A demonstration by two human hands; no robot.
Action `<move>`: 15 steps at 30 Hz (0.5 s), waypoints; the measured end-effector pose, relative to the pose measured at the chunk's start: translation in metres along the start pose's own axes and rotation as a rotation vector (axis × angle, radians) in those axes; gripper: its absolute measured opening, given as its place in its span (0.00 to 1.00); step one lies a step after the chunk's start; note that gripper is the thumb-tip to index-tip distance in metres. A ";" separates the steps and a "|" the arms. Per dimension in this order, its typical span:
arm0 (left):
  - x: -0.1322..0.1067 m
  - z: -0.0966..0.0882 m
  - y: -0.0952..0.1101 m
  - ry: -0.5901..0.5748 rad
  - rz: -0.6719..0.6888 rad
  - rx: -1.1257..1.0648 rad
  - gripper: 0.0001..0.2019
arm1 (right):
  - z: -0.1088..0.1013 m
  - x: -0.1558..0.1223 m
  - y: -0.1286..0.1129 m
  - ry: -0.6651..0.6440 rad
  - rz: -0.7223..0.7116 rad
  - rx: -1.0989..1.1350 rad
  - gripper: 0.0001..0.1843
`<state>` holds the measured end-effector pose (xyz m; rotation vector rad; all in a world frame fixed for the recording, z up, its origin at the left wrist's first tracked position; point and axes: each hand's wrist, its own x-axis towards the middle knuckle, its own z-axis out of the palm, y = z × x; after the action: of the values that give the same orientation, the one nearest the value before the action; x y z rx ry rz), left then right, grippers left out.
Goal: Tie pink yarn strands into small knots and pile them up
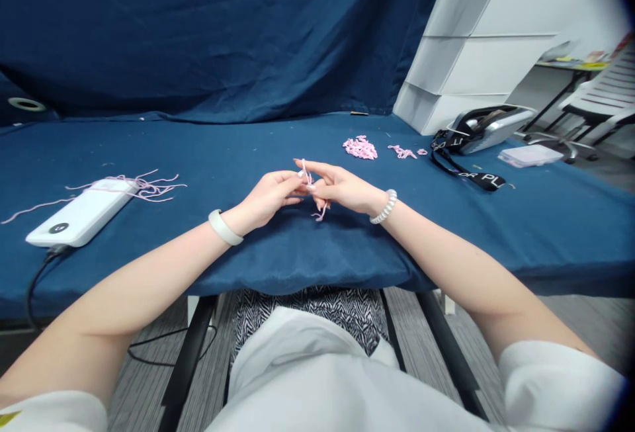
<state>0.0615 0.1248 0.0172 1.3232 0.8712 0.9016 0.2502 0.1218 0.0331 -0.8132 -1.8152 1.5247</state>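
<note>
My left hand [270, 197] and my right hand [342, 187] meet above the middle of the blue-covered table [198, 154]. Between their fingertips they pinch a short piece of pink yarn [312, 197], whose loose end hangs down toward the cloth. Both hands have their fingers closed on the strand. A white band sits on my left wrist and a bead bracelet on my right. A small heap of knotted pink yarn pieces [360, 147] lies beyond my right hand, with a few more bits [404, 151] to its right.
A white power bank [79, 214] with a black cable lies at the left, loose pink strands [133, 186] draped over it. A black and silver device with a lanyard [479, 131] sits at the right, near a white shelf unit [461, 42].
</note>
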 end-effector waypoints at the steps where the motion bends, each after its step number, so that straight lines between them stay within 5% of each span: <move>1: 0.000 0.000 0.000 -0.004 0.001 -0.009 0.17 | 0.000 0.000 0.000 -0.035 0.001 -0.011 0.43; 8: 0.000 -0.001 -0.001 -0.021 0.027 0.022 0.15 | 0.005 0.000 0.002 -0.125 -0.001 -0.035 0.47; 15: 0.000 -0.001 0.000 0.029 0.003 -0.004 0.12 | 0.006 0.001 0.004 -0.057 0.012 -0.089 0.47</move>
<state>0.0609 0.1252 0.0175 1.3118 0.8894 0.9264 0.2454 0.1197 0.0286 -0.8320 -1.9346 1.4974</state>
